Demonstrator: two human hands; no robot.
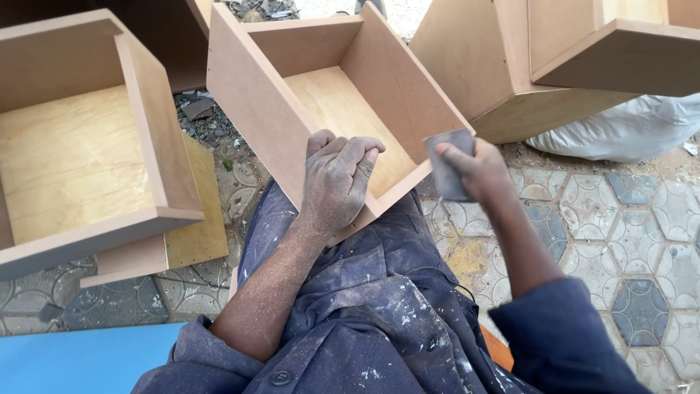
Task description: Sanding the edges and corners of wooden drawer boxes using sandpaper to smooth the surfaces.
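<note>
Both hands grip: left (pixel 337 182) clamps drawer box (pixel 343 102) rim, right (pixel 477 171) pinches sandpaper (pixel 448 171) (box corner).

drawer box (pixel 343 102) – plain brown fibreboard, open top, tilted on the lap, pale ply bottom | sandpaper (pixel 448 168) – small grey sheet, pressed against the box's right corner edge

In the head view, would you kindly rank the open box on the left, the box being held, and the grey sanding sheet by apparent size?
1. Left box
2. Held box, steadied by the left hand; close to the first, nearness uncertain
3. Grey sanding sheet, in the right hand
</note>
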